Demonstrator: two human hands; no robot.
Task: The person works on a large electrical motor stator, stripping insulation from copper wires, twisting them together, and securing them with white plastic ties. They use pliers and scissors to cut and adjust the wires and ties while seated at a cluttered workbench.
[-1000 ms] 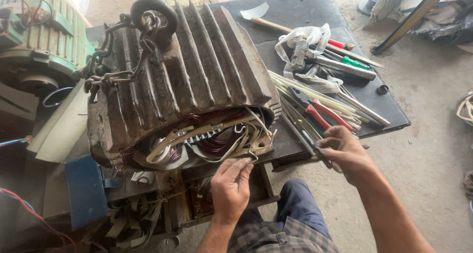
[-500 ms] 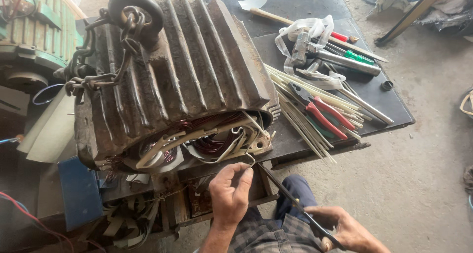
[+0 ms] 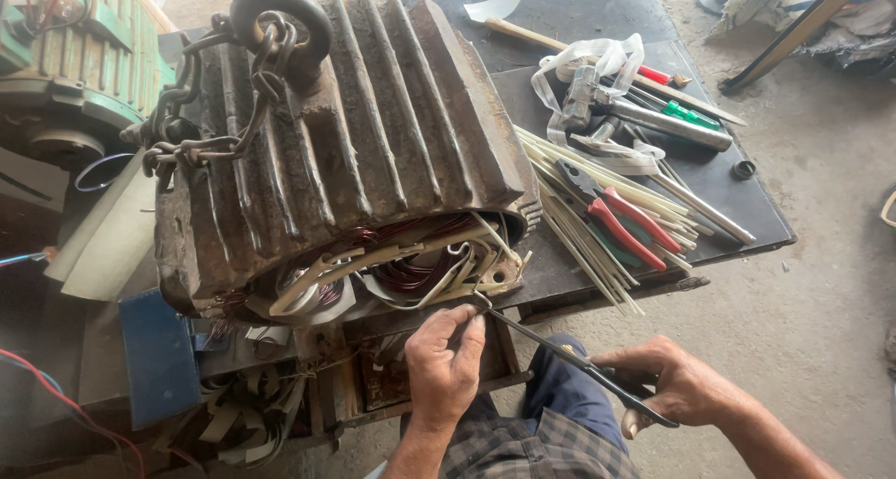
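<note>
Nearby, red-handled pliers (image 3: 623, 225) among pale strips (image 3: 579, 220) beside motor housing (image 3: 355, 152).

1. The right hand (image 3: 677, 386), which a second ago lay flat on the dark table (image 3: 737, 213) among the white strips (image 3: 588, 227), has drawn back to the person's lap.
2. That hand now grips a pair of long dark scissors (image 3: 560, 353) (none was in it a second ago).
3. The scissor tips have risen to the lower rim of the ribbed motor housing (image 3: 373, 152).
4. The left hand (image 3: 443, 367) has closed from spread fingers to a pinch at the tips.
</note>
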